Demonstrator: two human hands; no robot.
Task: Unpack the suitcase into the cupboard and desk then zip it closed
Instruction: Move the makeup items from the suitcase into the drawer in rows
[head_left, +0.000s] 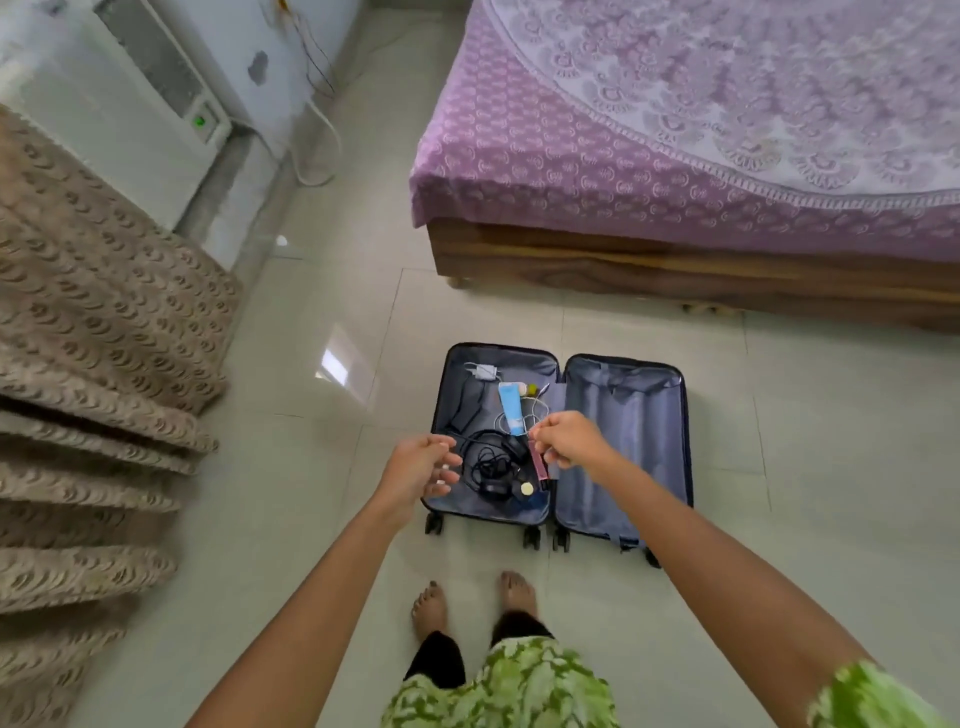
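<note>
The dark suitcase (685, 441) lies open flat on the floor in front of my feet. Its left half holds a white charger (483, 371), a blue tube (510, 408), tangled black cables (493, 462) and a small round cream jar (527, 488). The right half shows only grey lining. My left hand (421, 467) hovers over the left edge with loosely curled fingers and holds nothing. My right hand (569, 441) is over the centre hinge, and its fingertips seem to pinch the top end of a thin pink stick (540, 465).
A bed (675, 156) with a purple patterned cover and wooden frame stands beyond the suitcase. On the left hangs brown patterned fabric (93, 338), with a white appliance (130, 104) behind it. Pale tiled floor (311, 493) surrounds the suitcase.
</note>
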